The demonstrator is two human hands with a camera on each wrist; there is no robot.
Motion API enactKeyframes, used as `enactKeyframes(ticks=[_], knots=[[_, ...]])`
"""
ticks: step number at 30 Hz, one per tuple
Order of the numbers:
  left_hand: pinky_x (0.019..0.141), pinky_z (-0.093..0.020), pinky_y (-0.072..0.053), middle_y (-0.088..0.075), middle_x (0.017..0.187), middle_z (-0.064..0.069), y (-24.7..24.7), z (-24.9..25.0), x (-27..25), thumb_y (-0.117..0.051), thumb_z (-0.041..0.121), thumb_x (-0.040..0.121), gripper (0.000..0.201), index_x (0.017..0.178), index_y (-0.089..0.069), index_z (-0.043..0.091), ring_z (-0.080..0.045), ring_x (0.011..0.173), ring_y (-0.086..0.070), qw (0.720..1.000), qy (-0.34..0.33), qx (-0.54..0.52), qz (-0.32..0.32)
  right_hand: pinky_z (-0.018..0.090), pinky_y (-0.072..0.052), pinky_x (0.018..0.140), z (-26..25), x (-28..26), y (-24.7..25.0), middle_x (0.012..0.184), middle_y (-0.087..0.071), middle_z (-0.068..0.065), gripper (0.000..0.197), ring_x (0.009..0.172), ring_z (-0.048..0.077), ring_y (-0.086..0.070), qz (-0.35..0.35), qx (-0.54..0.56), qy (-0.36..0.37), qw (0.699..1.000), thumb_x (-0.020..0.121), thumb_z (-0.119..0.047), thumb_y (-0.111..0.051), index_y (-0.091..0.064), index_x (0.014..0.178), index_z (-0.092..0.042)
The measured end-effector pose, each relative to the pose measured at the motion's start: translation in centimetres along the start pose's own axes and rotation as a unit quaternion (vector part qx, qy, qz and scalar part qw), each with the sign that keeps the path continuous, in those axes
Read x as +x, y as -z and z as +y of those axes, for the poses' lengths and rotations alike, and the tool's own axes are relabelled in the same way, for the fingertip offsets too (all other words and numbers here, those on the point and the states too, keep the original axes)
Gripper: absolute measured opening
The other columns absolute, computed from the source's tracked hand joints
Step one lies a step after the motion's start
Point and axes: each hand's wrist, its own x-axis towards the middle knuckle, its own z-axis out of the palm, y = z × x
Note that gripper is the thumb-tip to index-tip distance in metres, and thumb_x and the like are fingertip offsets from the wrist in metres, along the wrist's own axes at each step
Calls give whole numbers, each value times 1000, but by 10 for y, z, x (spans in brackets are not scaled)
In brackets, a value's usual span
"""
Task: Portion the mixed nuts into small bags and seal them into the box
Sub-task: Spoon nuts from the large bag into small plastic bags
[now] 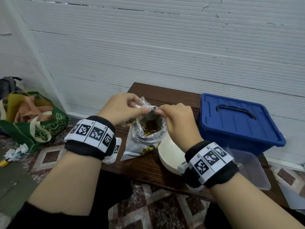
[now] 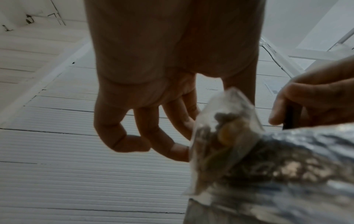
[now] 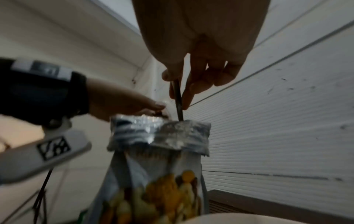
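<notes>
We see the small clear bag (image 1: 140, 106) of nuts pinched in our left hand (image 1: 120, 108) above the open foil nut pouch (image 1: 146, 136), mid-worktop (image 1: 148, 164). Our right hand (image 1: 178, 118) grips a thin dark utensil (image 3: 178, 103) dipping into it. The blue box (image 1: 237, 123) sits closed at the right edge.

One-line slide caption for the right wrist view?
Right hand dips a thin dark utensil into the open foil nut bag.

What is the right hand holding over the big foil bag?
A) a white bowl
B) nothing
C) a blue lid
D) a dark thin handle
D: the right hand pinches a dark thin handle that dips into the foil bag.
</notes>
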Motion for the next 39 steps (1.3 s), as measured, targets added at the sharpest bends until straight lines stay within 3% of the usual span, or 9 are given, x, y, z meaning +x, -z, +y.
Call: enactKeyframes(ticks=[6, 10, 14, 19, 26, 29, 31, 35, 39], knots=[[49, -11, -46, -66, 87, 3, -1, -1, 0, -77, 45, 74, 24, 88, -66, 29, -6, 75, -62, 1000, -3, 2, 12, 31, -21, 63, -8, -4, -10, 54, -54, -5, 29, 60, 23, -49, -27, -94, 65, 993, 92, -27, -42, -57, 69, -17], [44, -16, -47, -66, 88, 5, -2, -2, 1, -77, 46, 73, 25, 88, -66, 29, -4, 75, -61, 1000, 1, 5, 3, 35, -31, 66, -7, 0, -5, 57, -45, -4, 33, 63, 26, -48, -44, -39, -54, 997, 95, -26, -38, -58, 72, -12], [44, -17, -42, -65, 87, 6, -2, -2, 2, -77, 48, 72, 26, 88, -67, 30, -6, 74, -61, 1000, 5, -1, -2, 43, -46, 74, -2, 3, 2, 67, -63, 7, 29, 69, 30, -59, -20, 53, -157, 986, 100, -21, -45, -65, 82, -9], [41, -17, -41, -61, 83, 7, -3, -2, 0, -77, 49, 71, 27, 87, -65, 32, -5, 64, -56, 1000, 8, -13, -7, 13, -44, 66, 0, 6, 6, 69, -67, -2, 35, 68, 6, -61, 9, 154, -310, 938, 101, -24, -43, -67, 79, -10], [40, -15, -40, -59, 82, 6, 1, -1, 0, -76, 50, 70, 23, 84, -66, 34, -4, 60, -54, 1000, 0, -12, -6, 3, -39, 56, 12, 9, 14, 59, -65, -6, 36, 70, 6, -62, 74, 184, -389, 900, 101, -25, -41, -68, 84, -9], [38, -14, -42, -61, 85, 4, 6, 0, -1, -77, 50, 69, 21, 80, -66, 36, -5, 66, -57, 1000, 1, -8, -4, 7, -40, 56, 15, 12, 20, 57, -64, -6, 37, 64, 4, -57, 93, 185, -404, 891, 102, -25, -40, -69, 85, -10], [44, -13, -46, -63, 90, 5, 9, 0, -1, -76, 51, 68, 21, 79, -65, 37, -3, 76, -58, 1000, -5, 10, -12, 14, -41, 62, 17, 14, 25, 57, -63, -7, 36, 64, 2, -56, 103, 188, -409, 887, 102, -24, -40, -69, 85, -10], [62, -16, -41, -65, 94, 8, 13, -2, -2, -77, 49, 68, 22, 82, -66, 36, -1, 88, -58, 999, -4, 30, -35, 0, -35, 57, 20, 19, 42, 56, -59, -9, 38, 58, -11, -53, 123, 175, -413, 885, 102, -22, -39, -67, 81, -10], [67, -14, -40, -67, 93, 10, 14, -2, -3, -78, 47, 68, 24, 85, -67, 33, 2, 88, -58, 998, -9, 35, -51, 2, -34, 52, 25, 28, 58, 53, -54, -11, 41, 46, -17, -48, 142, 156, -409, 888, 102, -20, -39, -60, 68, -14]])
